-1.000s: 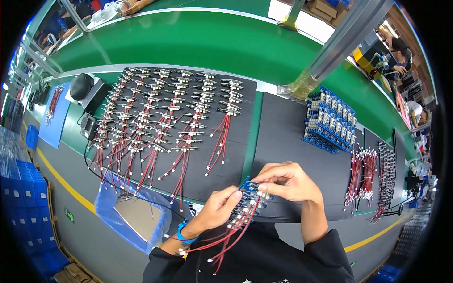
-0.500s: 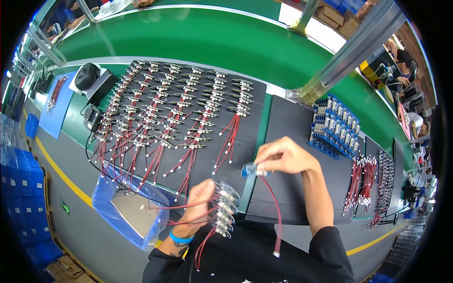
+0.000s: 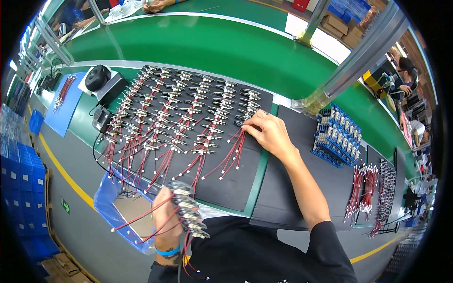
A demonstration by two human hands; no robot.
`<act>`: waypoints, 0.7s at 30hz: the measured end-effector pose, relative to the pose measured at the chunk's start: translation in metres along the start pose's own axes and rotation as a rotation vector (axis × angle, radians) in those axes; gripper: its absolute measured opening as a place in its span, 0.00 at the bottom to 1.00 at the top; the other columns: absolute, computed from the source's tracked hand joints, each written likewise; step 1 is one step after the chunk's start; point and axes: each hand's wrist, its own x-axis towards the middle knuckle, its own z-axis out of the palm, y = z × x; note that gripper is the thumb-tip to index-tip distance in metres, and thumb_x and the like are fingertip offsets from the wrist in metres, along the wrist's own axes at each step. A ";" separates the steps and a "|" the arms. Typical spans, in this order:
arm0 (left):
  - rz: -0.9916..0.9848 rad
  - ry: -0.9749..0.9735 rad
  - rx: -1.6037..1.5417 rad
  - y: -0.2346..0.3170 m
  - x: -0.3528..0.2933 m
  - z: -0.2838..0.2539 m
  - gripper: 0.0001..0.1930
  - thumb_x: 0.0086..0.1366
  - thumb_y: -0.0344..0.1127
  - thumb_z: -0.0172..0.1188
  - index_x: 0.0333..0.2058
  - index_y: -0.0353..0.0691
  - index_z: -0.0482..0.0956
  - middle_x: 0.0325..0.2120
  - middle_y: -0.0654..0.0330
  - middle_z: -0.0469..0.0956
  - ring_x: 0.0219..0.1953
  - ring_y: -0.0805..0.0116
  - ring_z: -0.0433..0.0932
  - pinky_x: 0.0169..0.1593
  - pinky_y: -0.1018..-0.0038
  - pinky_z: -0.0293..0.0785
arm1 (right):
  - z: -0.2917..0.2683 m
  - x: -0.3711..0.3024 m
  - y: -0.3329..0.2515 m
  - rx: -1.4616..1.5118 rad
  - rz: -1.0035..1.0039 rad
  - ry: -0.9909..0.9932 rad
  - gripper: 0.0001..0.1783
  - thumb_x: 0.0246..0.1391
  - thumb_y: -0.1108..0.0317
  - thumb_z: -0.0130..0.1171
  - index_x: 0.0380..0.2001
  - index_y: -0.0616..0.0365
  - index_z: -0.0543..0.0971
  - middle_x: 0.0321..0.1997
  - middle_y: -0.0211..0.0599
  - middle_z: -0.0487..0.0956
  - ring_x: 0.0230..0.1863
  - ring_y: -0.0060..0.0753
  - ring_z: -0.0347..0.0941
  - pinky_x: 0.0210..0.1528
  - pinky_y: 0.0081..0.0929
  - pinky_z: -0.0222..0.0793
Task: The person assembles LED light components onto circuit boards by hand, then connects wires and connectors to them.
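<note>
My left hand (image 3: 165, 221) is closed around a bunch of small circuit boards (image 3: 188, 212) whose red and black wires hang to both sides, in front of my body. Over the mat, my right hand (image 3: 270, 133) pinches a small wired circuit board (image 3: 239, 123) at the near end of the rightmost row (image 3: 250, 96). Part of that board is hidden by my fingers. Several more rows of wired boards (image 3: 193, 111) lie to the left on the black mat (image 3: 226, 188), their wires trailing toward me.
Stacked blue circuit boards (image 3: 337, 134) stand on a second black mat (image 3: 292, 188) at the right, near a metal post (image 3: 354, 56). Bundles of red wires (image 3: 368, 188) lie farther right. A blue-lined box (image 3: 137, 212) is below the left table edge. Other people work beyond.
My right hand has moved up and left with its board, from above the mats' gap to the rightmost row. My left hand with its bunch has shifted left and slightly down.
</note>
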 end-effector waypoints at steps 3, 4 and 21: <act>-0.093 -0.101 0.034 -0.009 0.004 0.010 0.14 0.64 0.32 0.43 0.45 0.31 0.68 0.32 0.50 0.76 0.28 0.58 0.80 0.25 0.61 0.81 | 0.006 0.000 0.000 -0.102 -0.076 0.078 0.06 0.45 0.66 0.64 0.27 0.56 0.81 0.25 0.32 0.75 0.29 0.37 0.73 0.29 0.32 0.68; -0.124 -0.137 0.072 -0.013 0.005 0.010 0.13 0.64 0.29 0.43 0.46 0.30 0.67 0.34 0.49 0.76 0.30 0.59 0.80 0.27 0.61 0.82 | 0.007 -0.001 -0.001 -0.168 -0.094 0.105 0.06 0.45 0.66 0.64 0.26 0.56 0.81 0.25 0.31 0.74 0.30 0.36 0.73 0.28 0.31 0.68; -0.088 -0.309 0.290 -0.036 0.017 0.031 0.12 0.68 0.30 0.49 0.46 0.29 0.70 0.38 0.57 0.78 0.37 0.77 0.76 0.41 0.79 0.73 | -0.022 -0.028 -0.057 0.601 0.116 -0.213 0.08 0.47 0.69 0.64 0.32 0.58 0.82 0.25 0.29 0.77 0.21 0.18 0.66 0.23 0.18 0.61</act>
